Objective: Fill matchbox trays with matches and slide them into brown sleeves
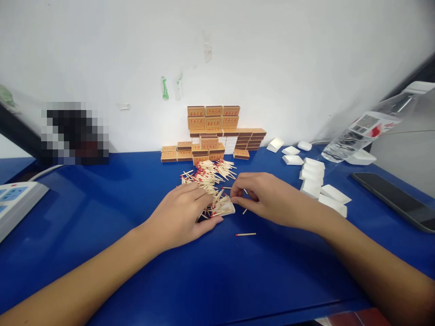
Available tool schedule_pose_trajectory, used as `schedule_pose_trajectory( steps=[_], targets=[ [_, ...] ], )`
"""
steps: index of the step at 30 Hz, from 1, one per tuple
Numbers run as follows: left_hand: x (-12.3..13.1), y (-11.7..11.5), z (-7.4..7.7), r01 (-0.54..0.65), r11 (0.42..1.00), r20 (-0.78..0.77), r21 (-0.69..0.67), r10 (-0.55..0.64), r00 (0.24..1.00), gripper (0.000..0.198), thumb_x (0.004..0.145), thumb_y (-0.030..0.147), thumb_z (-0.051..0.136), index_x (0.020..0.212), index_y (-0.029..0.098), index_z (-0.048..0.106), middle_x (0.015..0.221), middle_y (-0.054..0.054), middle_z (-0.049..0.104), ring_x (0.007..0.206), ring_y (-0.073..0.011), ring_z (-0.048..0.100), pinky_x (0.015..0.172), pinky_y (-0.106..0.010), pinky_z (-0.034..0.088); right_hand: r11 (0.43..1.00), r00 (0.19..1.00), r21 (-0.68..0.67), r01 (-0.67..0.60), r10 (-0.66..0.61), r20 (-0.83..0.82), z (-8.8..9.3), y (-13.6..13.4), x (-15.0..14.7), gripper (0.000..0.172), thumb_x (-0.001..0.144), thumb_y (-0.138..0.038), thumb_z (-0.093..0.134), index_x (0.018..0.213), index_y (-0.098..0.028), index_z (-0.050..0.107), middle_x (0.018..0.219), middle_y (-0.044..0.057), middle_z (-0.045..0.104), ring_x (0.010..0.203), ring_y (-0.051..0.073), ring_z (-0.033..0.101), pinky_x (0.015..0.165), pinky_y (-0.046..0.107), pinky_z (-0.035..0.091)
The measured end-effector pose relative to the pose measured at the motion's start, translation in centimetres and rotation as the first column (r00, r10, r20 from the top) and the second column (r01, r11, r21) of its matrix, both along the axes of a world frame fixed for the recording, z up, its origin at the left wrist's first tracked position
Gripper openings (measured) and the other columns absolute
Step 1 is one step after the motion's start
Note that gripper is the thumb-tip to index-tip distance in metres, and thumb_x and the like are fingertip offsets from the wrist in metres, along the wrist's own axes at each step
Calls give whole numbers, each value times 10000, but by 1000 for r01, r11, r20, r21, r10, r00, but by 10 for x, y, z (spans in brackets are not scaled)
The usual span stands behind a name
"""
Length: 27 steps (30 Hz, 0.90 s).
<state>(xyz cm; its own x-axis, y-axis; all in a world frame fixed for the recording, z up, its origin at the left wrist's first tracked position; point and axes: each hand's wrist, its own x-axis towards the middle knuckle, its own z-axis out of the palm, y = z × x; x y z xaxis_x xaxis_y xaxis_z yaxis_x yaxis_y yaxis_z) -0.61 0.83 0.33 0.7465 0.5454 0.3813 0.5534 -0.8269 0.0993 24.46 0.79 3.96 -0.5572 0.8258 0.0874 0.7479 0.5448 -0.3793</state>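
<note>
A small white matchbox tray sits on the blue table with several red-tipped matches in and over it. My left hand curves over matches at the tray's left end, its thumb along the near side; the other fingertips are partly hidden. At the tray's right end, my right hand is closed in a pinch against its edge. Beyond both hands spreads a loose heap of matches. One single match lies nearer to me, and a few more lie by my right fingers.
Orange matchboxes are stacked against the white wall. White empty trays lie to the right, near a tilted plastic water bottle and a dark phone. A white power strip stands at the left edge of the blue table.
</note>
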Motion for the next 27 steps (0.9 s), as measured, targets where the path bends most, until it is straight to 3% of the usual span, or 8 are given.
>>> schedule_pose_trajectory(
  steps=[11,27],
  targets=[
    [2,2,1,-3,1000,-7,-4,3,1000,303,995,451,631,994,154,685,959,-70,737,913,-251,672,849,-409,532,997,996,-10,-78,77,-48,-1,-2,-3,99,978,-193,631,899,-188,691,853,16,687,737,144,565,683,280,392],
    [2,1,0,19,1000,-10,-23,-20,1000,279,1004,434,622,1032,163,679,990,-65,737,935,-248,669,847,-404,522,1000,999,23,-11,12,-38,-14,-3,-12,75,902,-157,674,839,-195,683,783,-14,652,709,135,559,669,277,365]
  ],
)
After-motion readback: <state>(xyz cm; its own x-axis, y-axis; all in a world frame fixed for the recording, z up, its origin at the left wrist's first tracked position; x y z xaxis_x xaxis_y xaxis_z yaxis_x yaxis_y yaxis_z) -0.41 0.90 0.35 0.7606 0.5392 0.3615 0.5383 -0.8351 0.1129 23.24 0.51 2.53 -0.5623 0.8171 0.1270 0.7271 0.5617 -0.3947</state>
